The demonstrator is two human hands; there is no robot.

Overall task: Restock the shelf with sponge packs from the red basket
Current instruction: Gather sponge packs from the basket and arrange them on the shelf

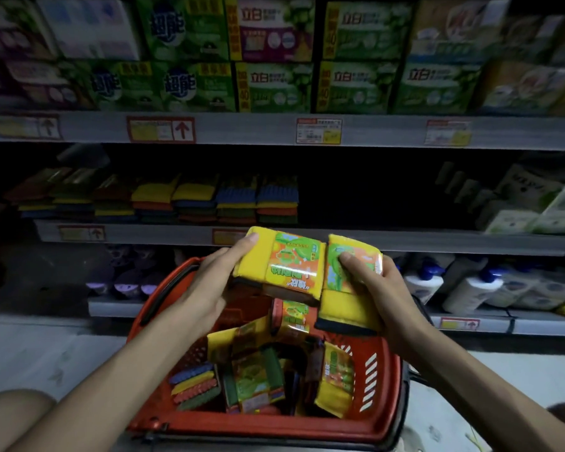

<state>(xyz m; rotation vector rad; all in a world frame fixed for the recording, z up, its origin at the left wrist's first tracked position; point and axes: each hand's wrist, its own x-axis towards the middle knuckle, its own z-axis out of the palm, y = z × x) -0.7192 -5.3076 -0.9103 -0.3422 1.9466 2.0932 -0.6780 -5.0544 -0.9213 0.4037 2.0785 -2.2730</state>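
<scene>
Two sponge packs are held up over the red basket (pixel 384 383), one in each hand. The left hand (pixel 203 288) grips the left pack (pixel 281 265) by its 9 o'clock end, fingers curled round the yellow edge with one fingertip over the top corner. The right hand (pixel 387 288) holds the right pack (pixel 348 305) from the 3 o'clock side: the thumb presses on the printed green-and-orange label and the other fingers are wrapped underneath, out of sight. The two packs sit side by side and appear to touch along their inner edges, the right one tilted down toward 6 o'clock so that its dark scouring layer shows.

Both packs hang in front of the grey lip of the middle shelf (pixel 437 244) — none of the pictures shows either pack resting on it. At 11 o'clock from the hands, that shelf carries stacked sponges (pixel 209 200) in yellow, blue, red and green; the stretch at 1 o'clock is dark.

Directly below the hands, at 6 o'clock, the basket holds more packs (pixel 255 380) lying at mixed angles, plus a multicoloured ribbed set (pixel 194 384) toward 7 o'clock. Green boxes (pixel 274 57) fill the top shelf at 12 o'clock — white bottles (pixel 470 285) stand low at 3 o'clock.
</scene>
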